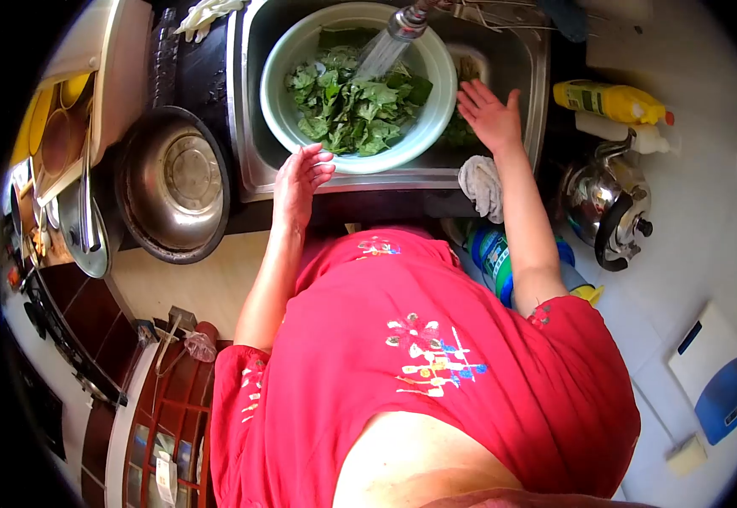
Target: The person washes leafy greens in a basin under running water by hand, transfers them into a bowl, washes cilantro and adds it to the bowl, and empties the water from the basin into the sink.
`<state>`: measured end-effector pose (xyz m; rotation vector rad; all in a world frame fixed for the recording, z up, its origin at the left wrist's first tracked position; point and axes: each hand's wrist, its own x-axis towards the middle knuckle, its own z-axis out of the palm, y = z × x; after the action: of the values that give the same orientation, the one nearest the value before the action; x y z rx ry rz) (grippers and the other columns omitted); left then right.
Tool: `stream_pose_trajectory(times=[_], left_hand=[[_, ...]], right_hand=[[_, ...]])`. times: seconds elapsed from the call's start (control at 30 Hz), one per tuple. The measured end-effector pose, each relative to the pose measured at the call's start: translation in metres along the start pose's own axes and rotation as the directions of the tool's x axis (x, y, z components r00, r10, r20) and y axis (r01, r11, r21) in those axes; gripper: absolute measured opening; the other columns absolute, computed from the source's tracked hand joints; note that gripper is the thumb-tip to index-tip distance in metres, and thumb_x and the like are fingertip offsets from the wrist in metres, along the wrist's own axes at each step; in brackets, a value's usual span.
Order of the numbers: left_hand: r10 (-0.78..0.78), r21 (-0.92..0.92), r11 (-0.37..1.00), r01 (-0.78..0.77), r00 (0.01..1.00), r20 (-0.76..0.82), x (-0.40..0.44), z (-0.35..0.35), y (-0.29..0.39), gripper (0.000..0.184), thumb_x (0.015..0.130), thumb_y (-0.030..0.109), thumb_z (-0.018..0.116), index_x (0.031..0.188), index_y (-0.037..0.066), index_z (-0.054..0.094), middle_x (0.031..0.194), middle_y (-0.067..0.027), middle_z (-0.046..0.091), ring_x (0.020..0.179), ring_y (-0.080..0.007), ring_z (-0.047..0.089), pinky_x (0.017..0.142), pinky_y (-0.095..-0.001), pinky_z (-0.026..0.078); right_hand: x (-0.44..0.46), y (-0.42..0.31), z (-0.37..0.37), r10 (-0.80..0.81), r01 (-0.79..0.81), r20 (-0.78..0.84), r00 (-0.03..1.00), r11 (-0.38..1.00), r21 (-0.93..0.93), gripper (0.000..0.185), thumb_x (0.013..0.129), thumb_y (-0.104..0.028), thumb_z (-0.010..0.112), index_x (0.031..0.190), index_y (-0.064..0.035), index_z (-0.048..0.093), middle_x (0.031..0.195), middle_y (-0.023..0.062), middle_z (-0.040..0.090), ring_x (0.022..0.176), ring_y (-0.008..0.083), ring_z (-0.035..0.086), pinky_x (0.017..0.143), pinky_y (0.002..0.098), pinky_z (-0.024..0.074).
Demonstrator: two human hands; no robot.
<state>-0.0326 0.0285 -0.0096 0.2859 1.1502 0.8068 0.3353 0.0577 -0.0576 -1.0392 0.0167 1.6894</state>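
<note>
Flanking the basin [436, 76] of leafy greens [356, 110] | my left hand [302, 179] loosely curled | my right hand [494, 118] spread

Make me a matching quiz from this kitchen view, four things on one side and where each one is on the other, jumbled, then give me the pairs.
Things:
1. Leafy green vegetables
2. Round metal bowl with a dark rim
3. Crumpled pale grey cloth
4. Yellow plastic bottle with a red tip

Places:
A. On the front edge of the rectangular steel sink
B. To the right of the sink
C. Inside the pale green round basin
D. To the left of the sink

Pairs: 1-C, 2-D, 3-A, 4-B
</note>
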Motion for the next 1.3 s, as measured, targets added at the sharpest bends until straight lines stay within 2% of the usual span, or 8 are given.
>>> stream_pose_trajectory(times=[0.13, 0.27, 0.53, 0.87, 1.03, 1.13, 1.2, 1.3], left_hand=[[0.023, -0.055, 0.998, -0.021, 1.0, 0.019, 0.008, -0.007, -0.002, 0.042, 0.094, 0.034, 0.035, 0.108, -0.003, 0.051, 0.094, -0.0134, 0.061, 0.078, -0.018, 0.061, 0.069, -0.0269, 0.05], [0.015, -0.067, 0.998, -0.014, 1.0, 0.021, 0.01, -0.009, 0.001, 0.044, 0.094, 0.035, 0.034, 0.109, -0.003, 0.05, 0.094, -0.0141, 0.061, 0.078, -0.0185, 0.061, 0.07, -0.0274, 0.05], [0.015, -0.151, 0.989, -0.004, 0.997, 0.07, 0.013, -0.007, 0.008, 0.046, 0.094, 0.035, 0.033, 0.111, -0.004, 0.049, 0.097, -0.0164, 0.06, 0.081, -0.0217, 0.061, 0.073, -0.0299, 0.05], [0.02, -0.172, 0.985, 0.003, 0.992, 0.129, 0.027, -0.002, 0.012, 0.05, 0.093, 0.039, 0.032, 0.113, -0.004, 0.048, 0.099, -0.0157, 0.06, 0.085, -0.0216, 0.06, 0.076, -0.0305, 0.049], [-0.007, -0.155, 0.987, 0.03, 0.989, 0.149, 0.039, 0.005, 0.019, 0.053, 0.092, 0.043, 0.032, 0.119, -0.001, 0.045, 0.109, -0.0147, 0.056, 0.094, -0.0223, 0.057, 0.083, -0.0329, 0.045], [0.065, 0.015, 0.998, -0.065, 0.998, -0.001, 0.043, 0.03, 0.031, 0.057, 0.091, 0.048, 0.033, 0.128, 0.005, 0.039, 0.126, -0.0126, 0.046, 0.113, -0.024, 0.045, 0.092, -0.0375, 0.035], [0.13, 0.12, 0.983, -0.136, 0.99, 0.057, 0.049, 0.04, 0.035, 0.061, 0.09, 0.049, 0.032, 0.137, 0.01, 0.026, 0.142, -0.0103, 0.024, 0.13, -0.0249, 0.022, 0.103, -0.0392, 0.021], [0.374, 0.358, 0.832, -0.425, 0.904, 0.205, 0.055, 0.077, 0.039, 0.058, 0.091, 0.044, 0.032, 0.137, 0.009, 0.026, 0.142, -0.011, 0.023, 0.132, -0.0231, 0.018, 0.106, -0.0365, 0.014]], right_hand=[[0.003, -0.001, 0.001, -0.152, 0.169, -0.077, 0.985, 0.92, 0.354, 0.09, 0.079, -0.071, 0.016, 0.135, -0.0016, 0.024, 0.142, 0.0146, 0.021, 0.131, 0.0289, 0.019, 0.105, 0.0439, 0.0162], [0.005, 0.0, 0.023, -0.131, -0.046, 0.348, 0.928, 0.887, 0.459, 0.085, 0.081, -0.068, 0.02, 0.134, -0.0007, 0.025, 0.141, 0.0149, 0.024, 0.131, 0.0283, 0.019, 0.106, 0.0441, 0.0147], [0.036, 0.013, 0.056, -0.155, -0.243, 0.501, 0.851, 0.73, 0.639, 0.054, 0.092, -0.038, 0.024, 0.127, 0.0016, 0.037, 0.134, 0.0175, 0.036, 0.127, 0.0308, 0.03, 0.104, 0.044, 0.0232], [0.074, 0.043, 0.149, 0.1, -0.381, 0.572, 0.814, 0.836, 0.395, 0.06, 0.09, -0.043, 0.029, 0.126, 0.0052, 0.036, 0.131, 0.0195, 0.038, 0.123, 0.0336, 0.034, 0.103, 0.0441, 0.0238], [0.095, 0.053, 0.166, 0.198, -0.255, 0.406, 0.892, 0.963, 0.09, 0.09, 0.072, -0.072, 0.04, 0.135, -0.0099, 0.026, 0.143, 0.0199, 0.009, 0.131, 0.0388, 0.008, 0.105, 0.0506, 0.0084], [0.09, 0.057, 0.177, 0.261, -0.246, 0.264, 0.929, 0.965, -0.088, 0.096, 0.071, -0.076, 0.035, 0.139, -0.0109, 0.016, 0.144, 0.019, 0.005, 0.132, 0.0375, 0.006, 0.105, 0.0494, 0.0057], [0.085, 0.06, 0.177, 0.276, -0.253, 0.286, 0.917, 0.96, -0.117, 0.099, 0.07, -0.078, 0.032, 0.14, -0.0127, 0.009, 0.145, 0.0163, 0.001, 0.133, 0.0356, 0.001, 0.105, 0.0492, 0.0011], [0.082, 0.061, 0.169, 0.24, -0.227, 0.351, 0.905, 0.971, -0.077, 0.1, 0.067, -0.08, 0.032, 0.14, -0.0148, 0.01, 0.146, 0.0137, -0.003, 0.134, 0.0337, -0.003, 0.105, 0.049, -0.0027]])
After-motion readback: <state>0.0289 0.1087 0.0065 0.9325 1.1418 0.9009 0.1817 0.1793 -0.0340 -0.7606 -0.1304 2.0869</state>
